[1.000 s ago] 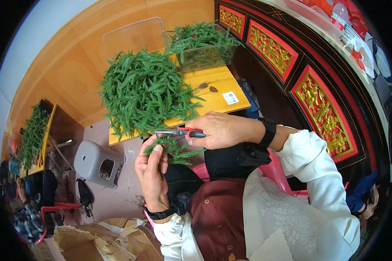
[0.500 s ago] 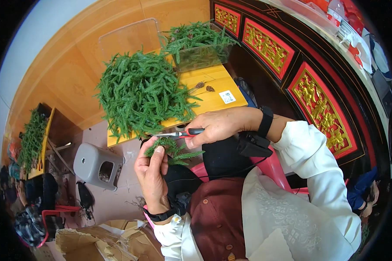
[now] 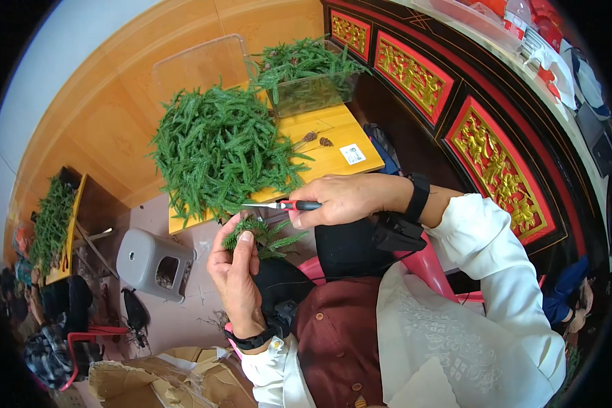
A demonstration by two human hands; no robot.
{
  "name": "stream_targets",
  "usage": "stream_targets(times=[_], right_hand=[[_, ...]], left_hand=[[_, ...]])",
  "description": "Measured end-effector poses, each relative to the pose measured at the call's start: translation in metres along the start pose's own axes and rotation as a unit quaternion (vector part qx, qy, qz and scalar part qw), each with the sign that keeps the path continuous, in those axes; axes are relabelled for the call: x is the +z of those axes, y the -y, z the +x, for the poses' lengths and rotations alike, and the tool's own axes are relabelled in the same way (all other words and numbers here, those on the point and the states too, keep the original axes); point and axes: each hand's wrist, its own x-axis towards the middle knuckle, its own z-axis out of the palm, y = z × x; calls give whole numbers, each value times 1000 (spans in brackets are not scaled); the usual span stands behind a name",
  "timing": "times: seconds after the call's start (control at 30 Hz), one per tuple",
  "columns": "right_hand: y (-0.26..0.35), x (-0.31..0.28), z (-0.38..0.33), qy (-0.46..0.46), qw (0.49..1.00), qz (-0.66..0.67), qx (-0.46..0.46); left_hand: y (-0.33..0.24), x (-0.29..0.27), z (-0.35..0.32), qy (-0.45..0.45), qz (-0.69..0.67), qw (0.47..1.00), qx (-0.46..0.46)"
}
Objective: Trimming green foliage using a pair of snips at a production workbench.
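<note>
My left hand (image 3: 235,268) pinches a green artificial pine sprig (image 3: 273,239) between thumb and fingers, its needled tips spreading to the right. My right hand (image 3: 343,198) is wrapped around long-nosed pliers (image 3: 289,205) with red and black handles. Their slim metal jaws point left, just above the sprig and close to my left fingertips. Whether the jaws are parted is too small to tell. Beyond both hands, a large heap of green sprigs (image 3: 221,149) covers much of the yellow table (image 3: 330,122).
Pine cones (image 3: 325,141) and a white printed card (image 3: 352,154) lie on the table. Behind stands a clear bin (image 3: 313,92) of greenery. A grey stool (image 3: 149,262) is at left, an open cardboard box (image 3: 136,381) below it. Carved red-and-gold panels (image 3: 500,170) line the right.
The pliers' jaws have lifted slightly away from my left fingertips. My left hand has shifted a little, still pinching the sprig, and the view has tilted slightly.
</note>
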Motion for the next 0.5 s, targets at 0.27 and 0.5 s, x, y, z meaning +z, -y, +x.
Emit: stream_targets(times=[0.27,0.5], right_hand=[[8,-3,5,37,999,35,1],[14,-1,5,15,999,37,12]], left_hand=[[1,0,4,-5,11,1000,2],[-2,-2,2,-1,10,1000,9]])
